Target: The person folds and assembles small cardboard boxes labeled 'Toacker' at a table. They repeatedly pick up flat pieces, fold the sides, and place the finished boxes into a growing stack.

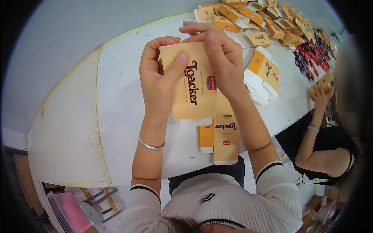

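Above the white counter point(124, 97), bare toward nine o'clock, the left hand point(157, 83) and right hand point(217, 58) pinch a flat orange carton point(194, 93) by its top edge.

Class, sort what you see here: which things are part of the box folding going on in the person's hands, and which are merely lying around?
In the job:
- left hand and right hand, both gripping the flat yellow carton
- carton blank on the table beneath
- stack of flat cartons

Lying about:
- folded boxes at the far end
- red and dark wrapped sweets
- stool under the table
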`<control>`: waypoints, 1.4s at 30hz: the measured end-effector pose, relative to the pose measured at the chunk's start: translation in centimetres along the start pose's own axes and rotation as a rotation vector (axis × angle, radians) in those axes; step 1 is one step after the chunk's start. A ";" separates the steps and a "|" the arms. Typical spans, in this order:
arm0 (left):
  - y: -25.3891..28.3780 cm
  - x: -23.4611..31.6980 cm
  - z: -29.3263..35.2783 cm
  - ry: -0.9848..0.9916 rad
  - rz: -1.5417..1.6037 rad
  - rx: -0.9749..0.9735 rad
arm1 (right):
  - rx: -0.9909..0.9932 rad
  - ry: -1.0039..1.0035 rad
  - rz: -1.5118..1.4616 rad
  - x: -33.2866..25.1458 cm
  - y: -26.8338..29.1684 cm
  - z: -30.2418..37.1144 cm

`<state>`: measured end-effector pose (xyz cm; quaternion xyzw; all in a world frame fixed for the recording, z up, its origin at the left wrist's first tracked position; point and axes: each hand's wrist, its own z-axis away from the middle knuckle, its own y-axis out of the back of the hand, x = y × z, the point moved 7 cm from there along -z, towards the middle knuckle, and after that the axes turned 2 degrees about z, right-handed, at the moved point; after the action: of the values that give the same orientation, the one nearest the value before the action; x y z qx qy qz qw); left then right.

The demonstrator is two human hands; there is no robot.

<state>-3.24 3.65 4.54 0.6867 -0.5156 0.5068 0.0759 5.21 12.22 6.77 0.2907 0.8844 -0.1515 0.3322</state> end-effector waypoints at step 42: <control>-0.1 -3.4 0.0 0.255 -0.273 -0.153 | 0.403 -0.257 0.159 5.6 10.3 5.7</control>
<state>-3.00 5.82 1.98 0.6728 -0.4411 0.5338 0.2605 10.99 20.02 -2.00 0.3981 0.7612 -0.3341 0.3880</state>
